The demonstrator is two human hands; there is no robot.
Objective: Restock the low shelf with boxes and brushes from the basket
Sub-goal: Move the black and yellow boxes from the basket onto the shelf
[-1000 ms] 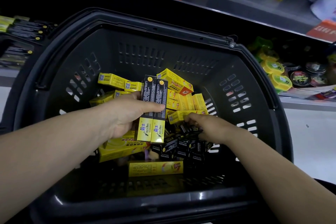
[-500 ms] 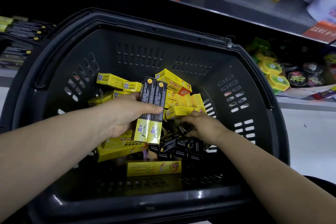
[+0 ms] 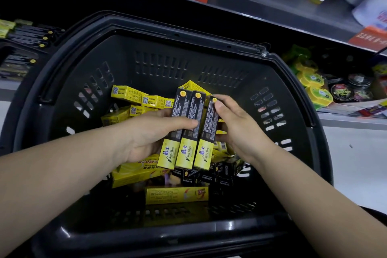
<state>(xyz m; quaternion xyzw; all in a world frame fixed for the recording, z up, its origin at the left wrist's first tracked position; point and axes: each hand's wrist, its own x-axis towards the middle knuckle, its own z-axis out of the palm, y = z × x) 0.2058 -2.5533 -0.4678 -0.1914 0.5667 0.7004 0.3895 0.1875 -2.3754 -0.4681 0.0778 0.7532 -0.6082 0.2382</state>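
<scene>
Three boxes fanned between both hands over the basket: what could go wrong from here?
1. The third box is only pinched by the right hand, beside the two boxes that the left hand grips; it could slip back into the basket.
2. The row sits loosely aligned, so a one-handed lift may splay it.

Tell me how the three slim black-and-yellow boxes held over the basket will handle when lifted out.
The black-and-yellow boxes probably stay stiff: their edges look straight under the thumb of the left hand. They seem light, since one thumb pins two side by side. The outer box could slip from the fan; the right hand pinches it, likely steadying.
</scene>
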